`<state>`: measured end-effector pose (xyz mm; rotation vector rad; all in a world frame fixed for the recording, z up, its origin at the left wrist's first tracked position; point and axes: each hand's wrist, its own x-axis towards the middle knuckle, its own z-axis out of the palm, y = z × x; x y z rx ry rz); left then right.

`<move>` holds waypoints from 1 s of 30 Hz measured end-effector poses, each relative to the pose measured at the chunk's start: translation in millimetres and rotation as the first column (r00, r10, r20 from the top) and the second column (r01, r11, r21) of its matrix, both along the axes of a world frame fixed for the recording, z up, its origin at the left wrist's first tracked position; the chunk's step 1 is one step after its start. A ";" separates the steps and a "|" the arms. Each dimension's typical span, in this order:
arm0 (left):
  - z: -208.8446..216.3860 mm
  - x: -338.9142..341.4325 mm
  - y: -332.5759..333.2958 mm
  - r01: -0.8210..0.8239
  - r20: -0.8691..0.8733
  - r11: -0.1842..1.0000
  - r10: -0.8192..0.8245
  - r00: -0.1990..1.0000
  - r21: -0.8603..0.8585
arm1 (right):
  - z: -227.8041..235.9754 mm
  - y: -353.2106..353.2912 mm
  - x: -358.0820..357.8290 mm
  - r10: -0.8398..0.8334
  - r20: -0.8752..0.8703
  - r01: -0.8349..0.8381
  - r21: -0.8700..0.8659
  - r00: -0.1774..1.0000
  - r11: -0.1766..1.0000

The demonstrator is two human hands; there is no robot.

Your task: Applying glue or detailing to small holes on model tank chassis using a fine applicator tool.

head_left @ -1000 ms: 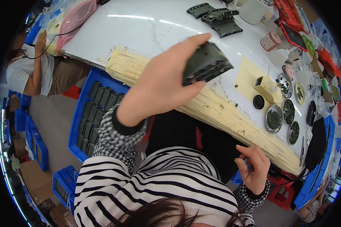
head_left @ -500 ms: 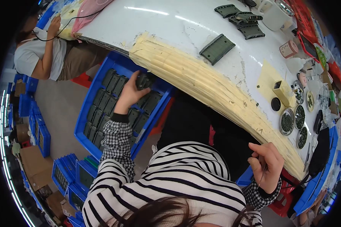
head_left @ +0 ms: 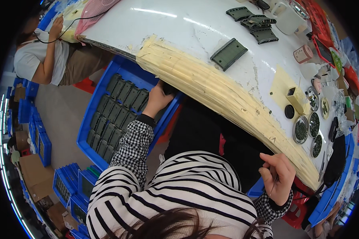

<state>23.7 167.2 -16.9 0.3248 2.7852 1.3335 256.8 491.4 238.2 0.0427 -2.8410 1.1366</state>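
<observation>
My left hand (head_left: pixel 158 99) is at the right side of a blue plastic tray (head_left: pixel 83 131), just below the padded table edge. Its fingers are closed around a dark part (head_left: pixel 169 88), mostly hidden by the hand and the edge. Rows of dark green rectangular plastic housings (head_left: pixel 115 109) fill much of the tray. My right hand (head_left: pixel 278 175) hovers beside the table edge at the lower right, fingers curled in a pinch. A thin metal tool (head_left: pixel 270 195) shows faintly below those fingers; its exact kind is not visible.
A single green housing (head_left: pixel 229 54) lies on the white table (head_left: pixel 167 32), with several more (head_left: pixel 259 26) behind it. Small round dishes (head_left: pixel 301 129) of tiny parts stand at right. Yellowish padding (head_left: pixel 211 79) lines the table edge. Another person (head_left: pixel 48 55) sits at far left.
My left hand has moved right, from over the tray's housings to its right side beside the table edge, with a dark part in its grip. The right hand has barely shifted.
</observation>
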 end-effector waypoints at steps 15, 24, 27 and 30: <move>-13.4 0.3 -14.4 -0.088 0.041 0.955 0.079 0.996 0.282 | -5.5 2.1 2.4 -0.013 -0.007 0.013 -0.021 1.000 1.000; -18.6 -21.0 -10.1 -0.276 -0.070 0.944 0.292 0.954 0.179 | -6.4 -0.5 -1.2 0.011 0.008 -0.011 -0.027 1.000 1.000; -20.9 -20.3 -6.1 -0.268 -0.075 0.947 0.285 0.956 0.179 | -5.9 0.8 -0.1 0.001 0.015 -0.001 -0.025 1.000 1.000; -16.1 -18.3 -13.0 -0.146 -0.007 0.987 0.147 0.989 0.063 | -8.0 4.4 0.2 -0.004 0.021 0.005 -0.021 1.000 1.000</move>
